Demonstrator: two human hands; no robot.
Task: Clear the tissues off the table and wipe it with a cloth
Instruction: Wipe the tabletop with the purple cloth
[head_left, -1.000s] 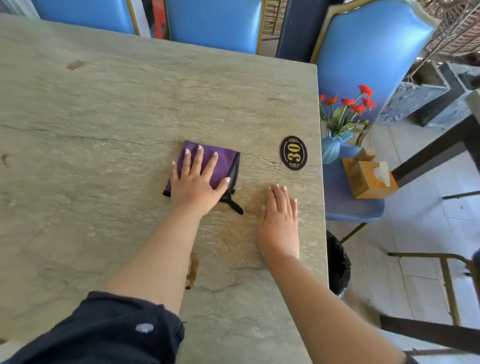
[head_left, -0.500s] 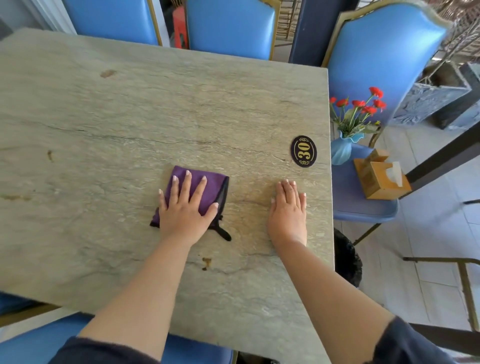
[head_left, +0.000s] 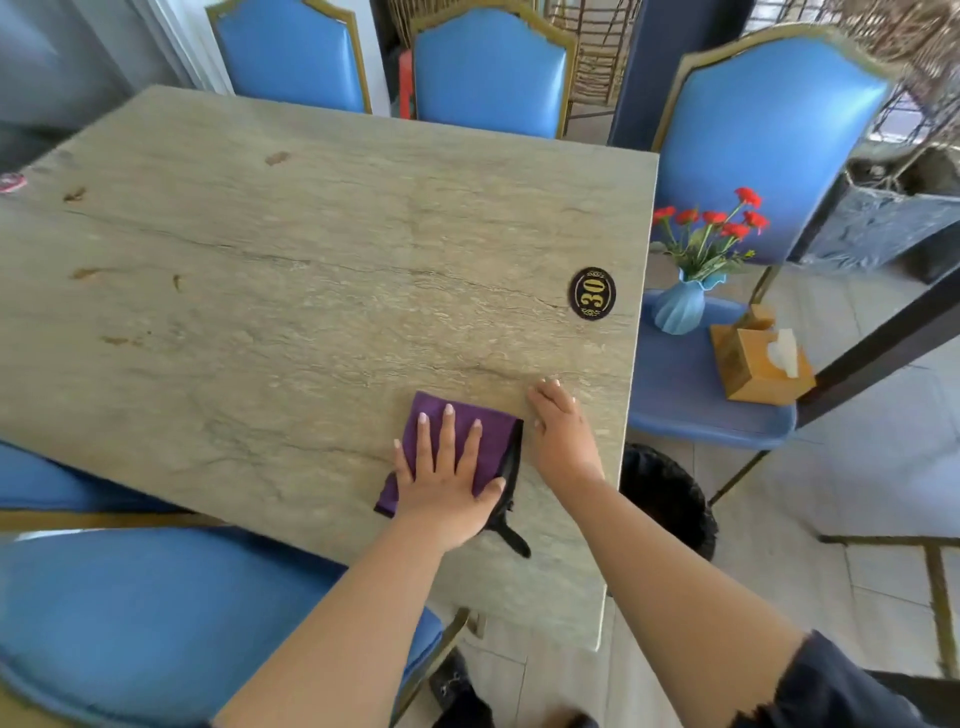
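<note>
One purple cloth (head_left: 467, 441), folded flat, near the bench's (head_left: 311, 260) right front corner. Judged soft, light, limp; likely to bunch if pushed from one edge, so best worked under a flat palm, as now. Left hand (head_left: 444, 475) spread flat on it, fingers straight, pressing. Right hand (head_left: 561, 431) flat on bare bench just beside, gripping nothing. No loose tissues seen on bench. One tissue box (head_left: 761, 366) and one vase (head_left: 680, 306) on a chair seat. Several brownish marks across the far-left surface.

Cloth (head_left: 457, 447) on bench (head_left: 311, 291) near right edge, left hand (head_left: 441, 483) on it, right hand (head_left: 563, 436) just right.
</note>
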